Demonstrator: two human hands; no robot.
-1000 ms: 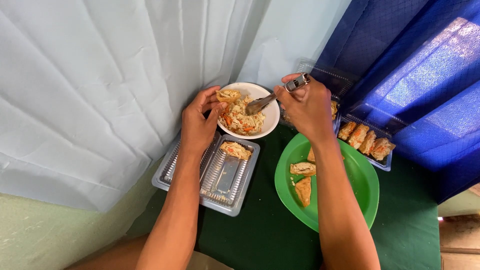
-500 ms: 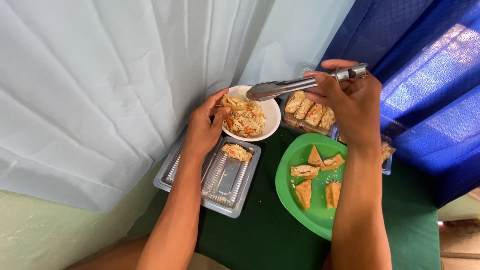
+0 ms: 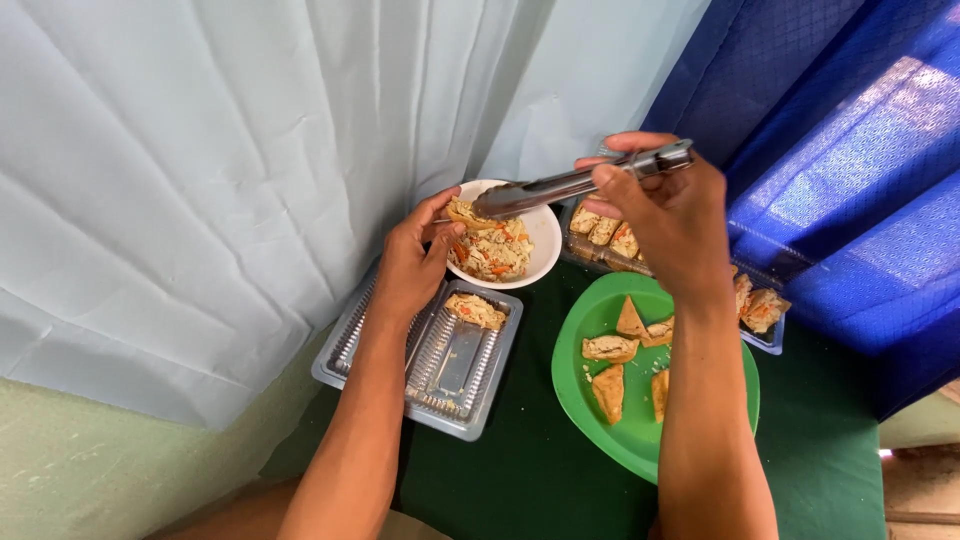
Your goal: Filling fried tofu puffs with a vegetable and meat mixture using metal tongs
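The metal tongs point(image 3: 560, 186) are held level above the desk, their tips over the near rim of the white bowl point(image 3: 540, 262), which is heaped with a shredded mix of pale and orange bits; the right hand point(image 3: 665, 215) has its grip wrapped tight round the handle end, thumb on top. The left hand point(image 3: 415, 265) is at the bowl's left edge, its grip pinched narrow on a filled piece of tofu point(image 3: 462, 213) that it holds over the bowl, just under the tong tips. Just below the bowl sits a clear plastic tray point(image 3: 400, 385) with one stuffed piece point(image 3: 476, 310) lying in its upper corner. To the right is a green plate point(image 3: 580, 390) carrying several fried tofu wedges, partly hidden by the right forearm. Behind the plate, another clear tray point(image 3: 770, 340) holds a row of fried tofu. All of it rests on a dark green desk point(image 3: 520, 470), with a pale curtain point(image 3: 220, 160) behind and blue cloth point(image 3: 840, 150) to the right
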